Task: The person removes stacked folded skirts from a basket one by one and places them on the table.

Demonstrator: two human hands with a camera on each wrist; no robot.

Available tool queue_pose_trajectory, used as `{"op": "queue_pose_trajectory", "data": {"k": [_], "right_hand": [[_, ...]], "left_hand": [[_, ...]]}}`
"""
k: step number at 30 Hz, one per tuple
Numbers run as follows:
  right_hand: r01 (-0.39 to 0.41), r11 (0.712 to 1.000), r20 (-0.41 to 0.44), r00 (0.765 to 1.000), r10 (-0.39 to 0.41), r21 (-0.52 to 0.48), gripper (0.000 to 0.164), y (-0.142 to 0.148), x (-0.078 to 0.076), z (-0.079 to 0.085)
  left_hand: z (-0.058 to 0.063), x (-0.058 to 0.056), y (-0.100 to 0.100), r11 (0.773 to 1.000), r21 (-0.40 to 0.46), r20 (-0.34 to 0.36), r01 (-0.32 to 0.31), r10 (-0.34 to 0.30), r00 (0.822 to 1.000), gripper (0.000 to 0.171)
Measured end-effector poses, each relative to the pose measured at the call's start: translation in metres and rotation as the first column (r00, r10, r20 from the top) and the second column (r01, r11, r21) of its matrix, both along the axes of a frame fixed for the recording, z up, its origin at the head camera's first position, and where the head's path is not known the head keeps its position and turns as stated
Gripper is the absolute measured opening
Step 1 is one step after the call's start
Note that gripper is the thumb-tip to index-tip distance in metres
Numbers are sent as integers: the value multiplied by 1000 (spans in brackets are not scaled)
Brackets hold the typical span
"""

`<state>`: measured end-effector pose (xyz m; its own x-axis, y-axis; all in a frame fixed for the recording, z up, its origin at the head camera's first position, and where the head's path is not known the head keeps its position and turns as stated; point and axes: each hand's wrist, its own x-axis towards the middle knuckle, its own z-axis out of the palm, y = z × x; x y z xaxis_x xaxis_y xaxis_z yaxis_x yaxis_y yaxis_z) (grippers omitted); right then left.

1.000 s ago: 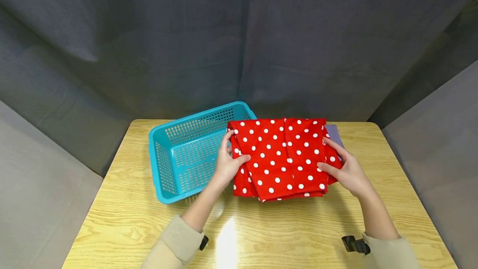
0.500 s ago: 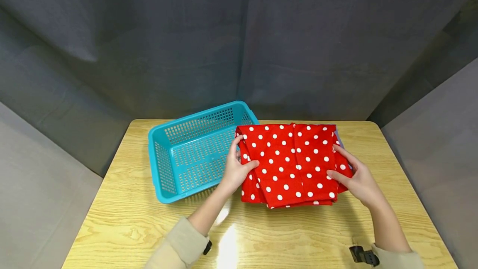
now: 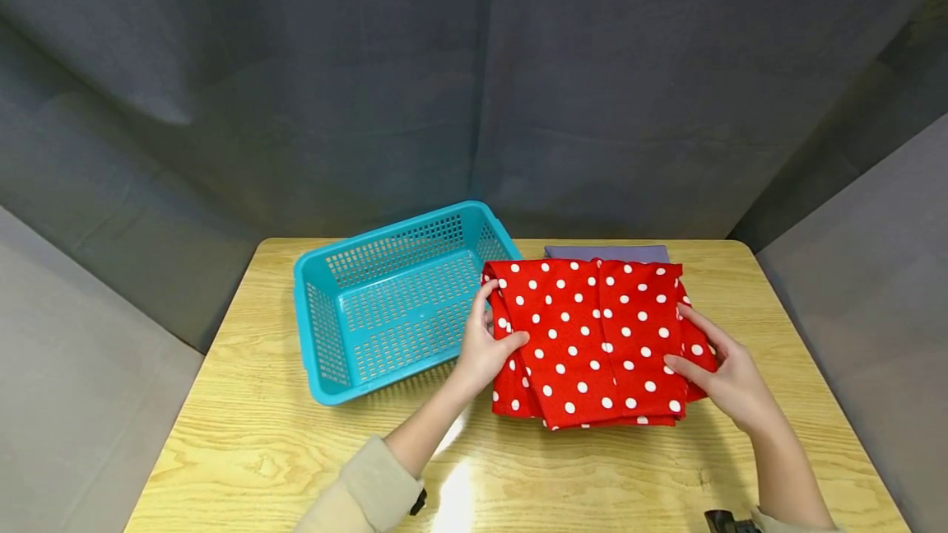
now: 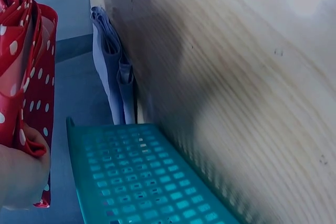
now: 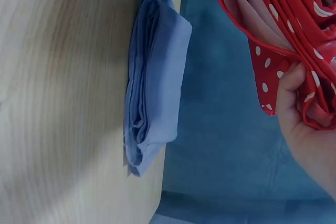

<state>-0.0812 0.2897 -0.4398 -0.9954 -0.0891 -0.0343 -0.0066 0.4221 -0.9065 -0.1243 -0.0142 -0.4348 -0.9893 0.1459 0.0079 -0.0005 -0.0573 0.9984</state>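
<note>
A folded red cloth with white polka dots point(image 3: 585, 344) is held above the table by both hands. My left hand point(image 3: 485, 348) grips its left edge, thumb on top and fingers behind. At the right edge my right hand point(image 3: 729, 377) pinches the cloth the same way. Both wrist views show the cloth's stacked layers point(image 5: 294, 30) off the tabletop. Behind and partly beneath it in the head view lies a folded bluish-purple cloth point(image 3: 607, 253), seen whole as a thick folded bundle point(image 5: 157, 77) in the right wrist view.
A turquoise perforated plastic basket point(image 3: 302, 311) stands left of the red cloth, angled on the wooden table point(image 3: 222, 434). Nothing shows inside it. Grey curtains point(image 3: 370, 89) hang behind the table and at both sides.
Both hands have carried the red polka-dot cloth to the right and toward the person, away from the basket. More of the bluish-purple cloth's far edge shows now.
</note>
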Motion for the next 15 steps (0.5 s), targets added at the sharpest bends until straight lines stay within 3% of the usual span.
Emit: {"op": "queue_pose_trajectory", "data": {"k": [15], "right_hand": [[21, 1000, 20, 1000, -21, -4, 70, 18, 17, -13]], "left_hand": [[-16, 12, 17, 999, 12, -51, 42, -42, 998, 73]]}}
